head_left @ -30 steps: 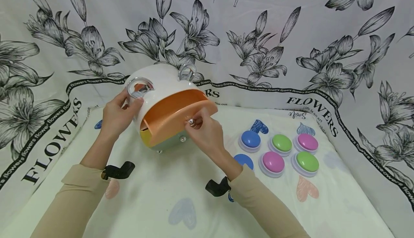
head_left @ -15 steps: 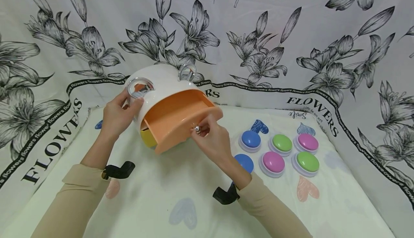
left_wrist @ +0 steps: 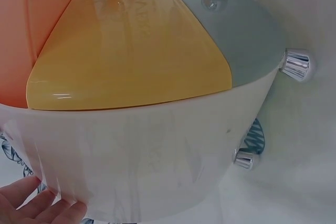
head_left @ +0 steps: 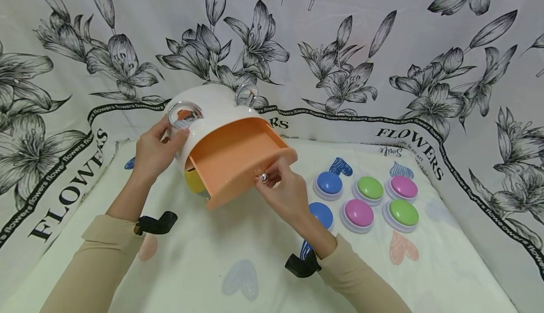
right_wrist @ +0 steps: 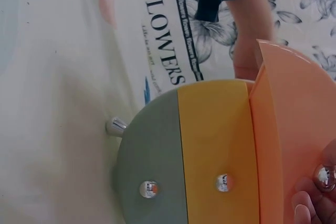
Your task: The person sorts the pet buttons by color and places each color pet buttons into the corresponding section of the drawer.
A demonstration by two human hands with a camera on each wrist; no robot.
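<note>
A rounded white storage box [head_left: 221,97] stands on the table, with an orange drawer [head_left: 242,157] pulled well out of its top. Below that drawer, a yellow drawer [left_wrist: 126,56] and a grey-green drawer [left_wrist: 247,40] sit closed in the shell. My right hand [head_left: 284,188] pinches the silver knob [head_left: 263,177] on the orange drawer's front between thumb and fingers. At the box's left side my left hand [head_left: 157,150] grips the shell, thumb in front, right by a chrome ring [head_left: 184,114]. The inside of the orange drawer shows bare orange.
To the right, several round push-button lights with blue [head_left: 329,182], green [head_left: 370,188] and pink [head_left: 359,213] tops stand in two rows. One blue button [head_left: 321,215] is partly behind my right wrist. A flower-print cloth [head_left: 331,67] hangs behind the table.
My right hand has drawn the orange drawer farther out, toward me and slightly right and down. More of its inside shows now. My left hand has stayed on the box.
</note>
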